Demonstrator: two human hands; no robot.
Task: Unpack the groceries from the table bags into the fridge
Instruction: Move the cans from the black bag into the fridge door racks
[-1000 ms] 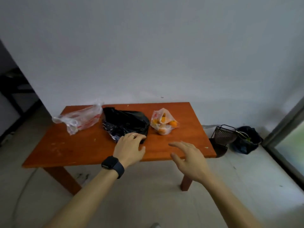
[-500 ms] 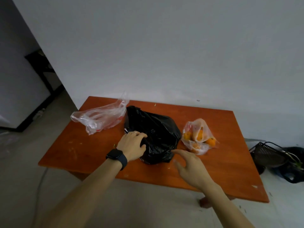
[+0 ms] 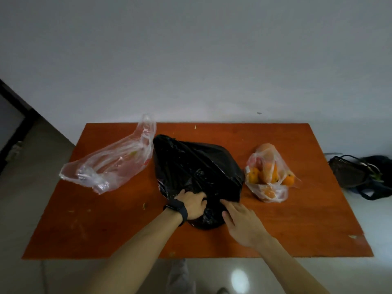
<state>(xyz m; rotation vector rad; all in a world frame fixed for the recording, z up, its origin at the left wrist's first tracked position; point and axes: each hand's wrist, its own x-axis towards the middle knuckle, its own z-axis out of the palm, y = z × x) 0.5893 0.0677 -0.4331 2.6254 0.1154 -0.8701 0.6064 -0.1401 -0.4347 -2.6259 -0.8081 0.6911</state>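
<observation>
While 2 hands (image 3: 194,205) (image 3: 244,224) touch 1 black bag (image 3: 197,166), 2 clear bags (image 3: 110,166) (image 3: 270,175) flank

dark basket (image 3: 350,172) on floor (image 3: 377,219)

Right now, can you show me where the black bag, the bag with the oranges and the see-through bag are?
black bag (image 3: 197,166), head view, on its crinkled top middle.
bag of oranges (image 3: 268,174), head view, on the fruit showing through the plastic.
clear bag (image 3: 118,166), head view, on its flat middle.
</observation>
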